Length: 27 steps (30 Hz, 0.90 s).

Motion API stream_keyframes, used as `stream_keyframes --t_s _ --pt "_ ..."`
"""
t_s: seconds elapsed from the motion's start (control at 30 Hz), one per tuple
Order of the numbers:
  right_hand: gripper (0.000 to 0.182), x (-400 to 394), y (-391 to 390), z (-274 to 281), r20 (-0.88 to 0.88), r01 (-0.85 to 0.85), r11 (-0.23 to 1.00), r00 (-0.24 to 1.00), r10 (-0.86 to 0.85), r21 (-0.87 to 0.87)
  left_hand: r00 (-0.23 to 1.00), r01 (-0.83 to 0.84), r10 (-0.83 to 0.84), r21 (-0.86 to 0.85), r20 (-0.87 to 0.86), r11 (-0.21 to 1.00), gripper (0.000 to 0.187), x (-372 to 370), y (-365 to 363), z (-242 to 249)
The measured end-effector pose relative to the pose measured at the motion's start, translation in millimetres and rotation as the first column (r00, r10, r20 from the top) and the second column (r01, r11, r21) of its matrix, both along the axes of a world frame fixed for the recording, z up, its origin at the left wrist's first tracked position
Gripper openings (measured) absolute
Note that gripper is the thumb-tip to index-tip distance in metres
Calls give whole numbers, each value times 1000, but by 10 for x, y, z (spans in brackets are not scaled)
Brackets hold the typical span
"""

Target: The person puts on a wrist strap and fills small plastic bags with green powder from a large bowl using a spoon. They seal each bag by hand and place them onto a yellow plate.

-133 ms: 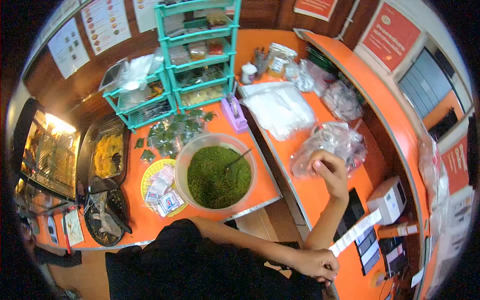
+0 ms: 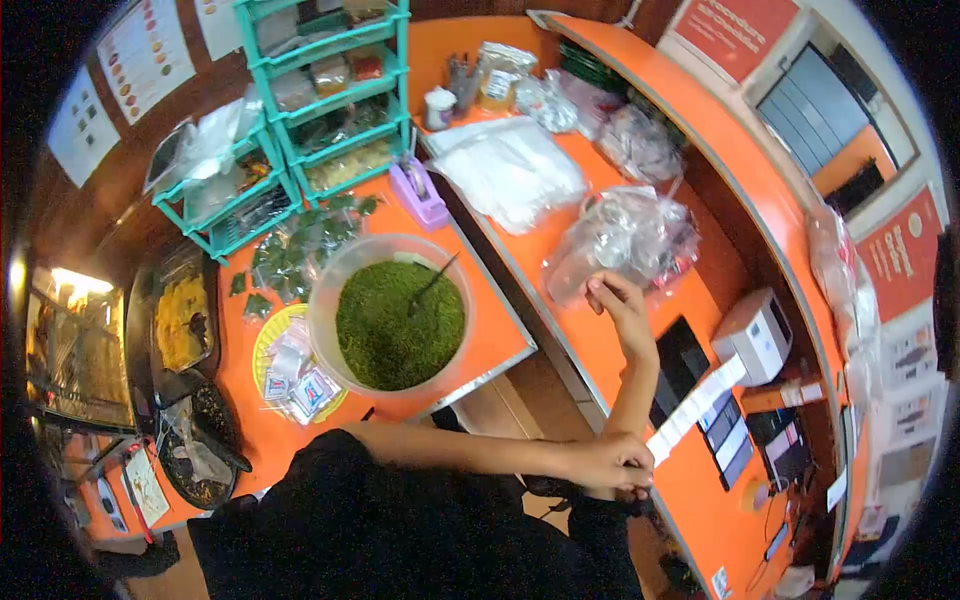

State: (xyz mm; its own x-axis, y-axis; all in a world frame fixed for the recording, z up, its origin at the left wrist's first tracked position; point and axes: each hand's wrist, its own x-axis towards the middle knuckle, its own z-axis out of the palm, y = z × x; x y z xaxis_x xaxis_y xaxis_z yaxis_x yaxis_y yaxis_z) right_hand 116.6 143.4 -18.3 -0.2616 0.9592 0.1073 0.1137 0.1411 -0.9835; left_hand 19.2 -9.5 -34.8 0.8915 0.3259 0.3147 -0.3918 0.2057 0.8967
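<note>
My left hand [image 2: 612,465] reaches across to the right, its fingers curled closed in front of my right forearm. The end of a white paper strip [image 2: 700,405], which runs from the white printer [image 2: 755,337], meets its knuckles. I cannot make out whether those fingers grip the strip. My right hand [image 2: 622,300] is raised, with thumb and fingers curled together and nothing visible in them. Behind it on the counter lie clear plastic bags [image 2: 625,240]. Left of both hands stands a clear tub [image 2: 318,310] of chopped greens [image 2: 395,335] with a dark-handled utensil [image 2: 432,285] in it.
A yellow basket [image 2: 262,355] with small packets sits beside the tub. Teal racks [image 2: 325,85], a purple tape dispenser [image 2: 418,193] and a stack of white bags [image 2: 510,175] stand behind. Dark tablets [image 2: 680,365] lie by the printer. A gap separates the two orange counters.
My view has turned and shifted, so the surroundings appear further left and higher. Both hands keep nearly the same pose, the left one slightly higher in the picture.
</note>
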Motion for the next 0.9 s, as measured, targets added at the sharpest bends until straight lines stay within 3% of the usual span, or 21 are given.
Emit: stream_keyframes --t_s 0.07,0.1,0.17,0.3,0.37,0.4,0.47,0.53,0.6,0.63,0.67,0.7,0.77,0.8,0.87,0.9 --pt "23 88 -296 -403 -37 185 975 981 -190 -120 997 -68 70 75 -18 995 25 -34 -21 -164" --pt "23 109 -502 -559 -22 212 967 976 -217 -140 986 -40 66 166 -152 985 21 -54 5 -162" --pt "23 139 -981 -822 -82 436 844 873 -481 -311 976 -71 101 162 -191 984 18 -28 -81 -273" --pt "24 194 -1748 -1175 -174 508 776 783 -597 -375 961 -86 125 161 -249 983 15 -51 -149 -352" --pt "28 201 -2064 -1232 -180 547 744 746 -641 -383 949 -151 228 323 -216 934 17 -75 -177 -407" --pt "32 165 -2207 -1205 -141 525 807 808 -572 -269 955 -138 205 290 -215 947 17 -93 -186 -423" --pt "39 -53 -2507 -1008 -108 502 837 840 -532 -217 958 -95 161 268 -239 959 16 -121 -184 -385" --pt "47 271 -2984 -916 319 398 797 908 -271 -455 965 -72 137 277 -225 958 16 -175 -172 -331" --pt "37 347 -3157 -242 448 125 936 893 39 -330 969 -41 105 275 -222 961 17 -221 -160 -282" --pt "27 334 -2958 440 501 54 891 842 203 -452 974 -7 68 275 -215 961 17 -237 -169 -274" --pt "21 636 -3217 340 271 236 713 960 -67 -660 974 -6 68 270 -217 963 17 -221 -191 -303" --pt "27 661 -3228 448 525 479 683 836 -162 -552 980 -2 56 270 -192 963 17 -189 -201 -339" --pt "31 533 -3047 496 628 440 893 722 -291 -92 984 3 44 267 -170 964 17 -169 -244 -374" --pt "31 527 -2993 429 628 436 895 723 -287 -94 983 33 23 292 -185 956 18 -175 -259 -366" --pt "31 565 -2889 144 424 93 894 899 114 -439 980 52 12 319 -196 946 19 -196 -280 -368" --pt "31 610 -2871 49 427 85 895 896 124 -439 975 119 -60 275 -215 954 18 -201 -307 -400"
